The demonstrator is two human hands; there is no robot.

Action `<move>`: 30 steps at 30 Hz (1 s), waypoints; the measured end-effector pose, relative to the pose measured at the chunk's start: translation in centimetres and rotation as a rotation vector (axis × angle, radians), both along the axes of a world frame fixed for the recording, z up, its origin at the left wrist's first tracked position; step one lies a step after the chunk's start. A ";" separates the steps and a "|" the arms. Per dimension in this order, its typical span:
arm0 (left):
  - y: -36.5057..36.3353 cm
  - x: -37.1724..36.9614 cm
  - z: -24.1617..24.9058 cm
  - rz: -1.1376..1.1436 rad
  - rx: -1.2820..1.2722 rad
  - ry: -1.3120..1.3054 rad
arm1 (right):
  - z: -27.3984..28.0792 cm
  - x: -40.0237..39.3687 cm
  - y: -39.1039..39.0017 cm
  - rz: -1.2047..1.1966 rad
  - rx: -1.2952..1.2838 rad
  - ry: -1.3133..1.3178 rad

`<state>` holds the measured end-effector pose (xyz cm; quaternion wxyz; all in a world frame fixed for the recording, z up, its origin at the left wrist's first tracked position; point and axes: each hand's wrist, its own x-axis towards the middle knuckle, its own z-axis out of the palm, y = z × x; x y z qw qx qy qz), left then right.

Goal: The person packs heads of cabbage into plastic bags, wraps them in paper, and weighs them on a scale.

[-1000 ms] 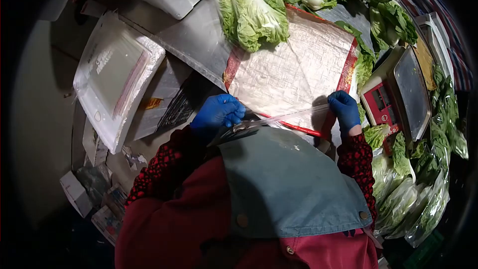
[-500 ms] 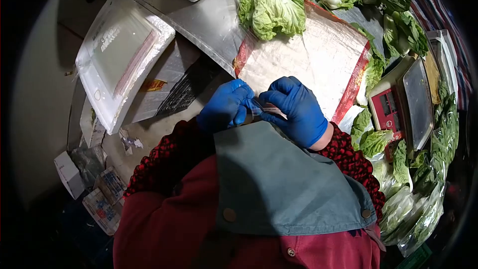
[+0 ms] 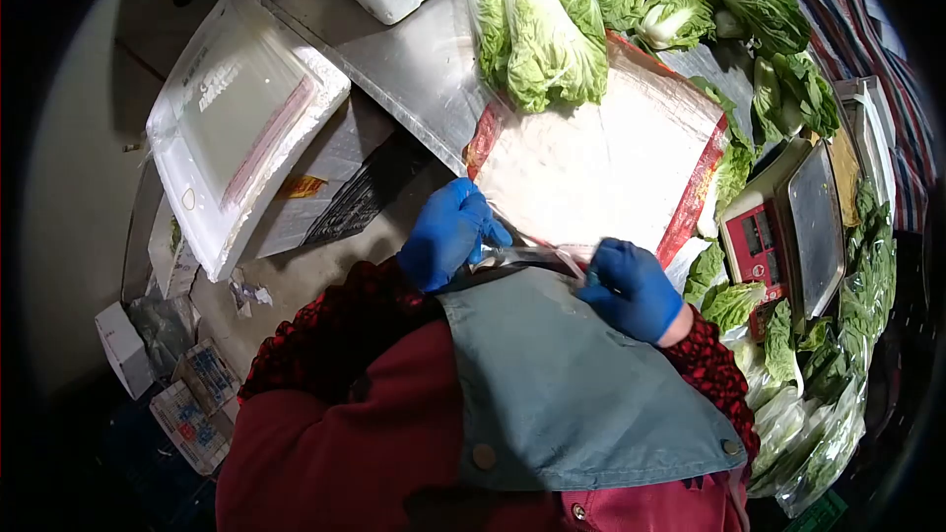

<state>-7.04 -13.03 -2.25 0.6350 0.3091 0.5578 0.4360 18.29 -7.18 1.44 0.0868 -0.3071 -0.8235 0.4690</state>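
Against half a second ago, when both blue-gloved hands were bunched together at the near-left corner of the white woven mat with red edging point(image 3: 601, 163), the right hand point(image 3: 631, 288) has drawn away to the right and toward the body, while the left hand point(image 3: 448, 232) has stayed at that corner. Between them a thin strip of clear film or tape point(image 3: 532, 256) is now pulled out in a short span; a second ago it was stretched much wider along the mat's near edge. I judge the strip is being worked or re-stretched over the mat's near edge rather than laid down. Both hands have their fingers closed, each pinching one end of the strip. At the mat's far edge lies a bagged pale green napa cabbage point(image 3: 542, 34); to the mat's right stands a red and white weighing scale with a steel pan point(image 3: 788, 222). Left of the mat, a stack of clear plastic bags on a white foam tray point(image 3: 241, 113) carries printed writing, too small to read; the scale's display is unreadable too.
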 end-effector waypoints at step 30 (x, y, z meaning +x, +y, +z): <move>14.8 -8.8 3.7 -0.371 1.036 1.348 | -1.0 0.9 17.1 -0.319 0.948 -0.088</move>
